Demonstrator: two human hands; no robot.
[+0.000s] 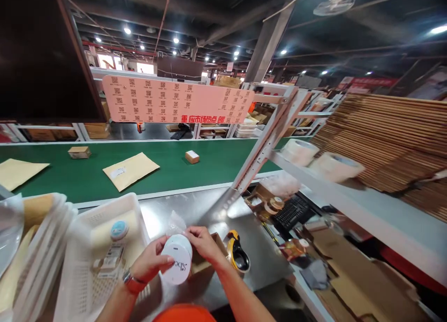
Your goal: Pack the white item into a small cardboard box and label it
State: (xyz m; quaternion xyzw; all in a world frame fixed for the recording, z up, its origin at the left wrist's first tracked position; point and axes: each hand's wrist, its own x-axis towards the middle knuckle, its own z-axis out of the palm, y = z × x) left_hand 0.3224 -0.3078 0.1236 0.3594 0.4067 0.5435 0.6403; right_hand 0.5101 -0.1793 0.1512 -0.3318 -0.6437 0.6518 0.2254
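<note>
White round jar held in both grips, left hand, right hand, beside white basket

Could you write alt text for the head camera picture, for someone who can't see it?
A person's left hand and right hand together hold a round white jar over a steel table, beside a white plastic basket and a yellow-black tape dispenser. Behind runs a green conveyor belt carrying a padded envelope and small boxes.
</note>
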